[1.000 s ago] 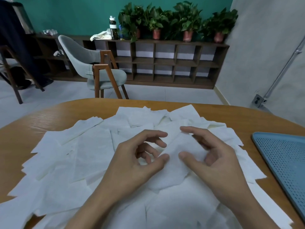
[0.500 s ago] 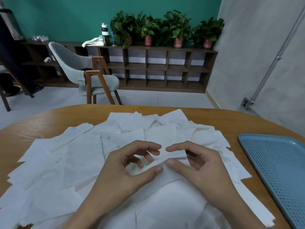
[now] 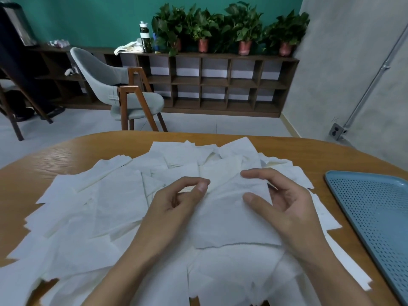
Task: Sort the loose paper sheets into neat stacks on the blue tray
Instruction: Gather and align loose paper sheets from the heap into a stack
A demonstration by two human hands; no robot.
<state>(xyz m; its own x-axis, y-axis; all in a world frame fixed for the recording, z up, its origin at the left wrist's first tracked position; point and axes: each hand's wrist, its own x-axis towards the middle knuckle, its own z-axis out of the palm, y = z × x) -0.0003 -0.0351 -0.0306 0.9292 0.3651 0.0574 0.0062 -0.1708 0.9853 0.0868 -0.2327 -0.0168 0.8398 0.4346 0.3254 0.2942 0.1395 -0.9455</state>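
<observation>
Head view: each grip pinches one paper sheet [image 3: 231,217], left hand [image 3: 176,202] and right hand [image 3: 284,202] at opposite edges, apparently to separate it from the loose pile [image 3: 99,206] on the table [image 3: 309,151], beside the blue tray [image 3: 375,213].

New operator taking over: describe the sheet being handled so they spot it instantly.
On the wooden table, left of the blue tray, lies a heap of white paper sheets. At its middle, the left hand and right hand pinch one sheet; only it is raised, its lower edge shadowed.
</observation>
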